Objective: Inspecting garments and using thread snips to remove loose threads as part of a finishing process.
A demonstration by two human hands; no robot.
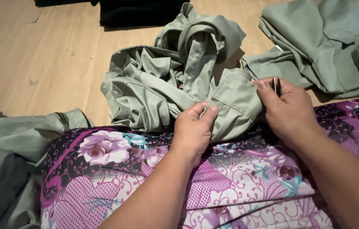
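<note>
Trimming a seam on the sage-green garment

On the lap, the left hand [193, 129] pinches the sage-green garment [175, 85] at its seam while the right hand [287, 108] pinches a small dark cutter [275, 85]; keeping the cloth taut and the tip shallow should help. Beyond lies another green garment [328, 46].

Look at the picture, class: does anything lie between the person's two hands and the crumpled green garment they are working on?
Nothing visible does. The left hand already pinches a fold of the green garment, and the right hand, holding a small thin tool, rests on the same piece. Both touch the cloth directly.
</note>
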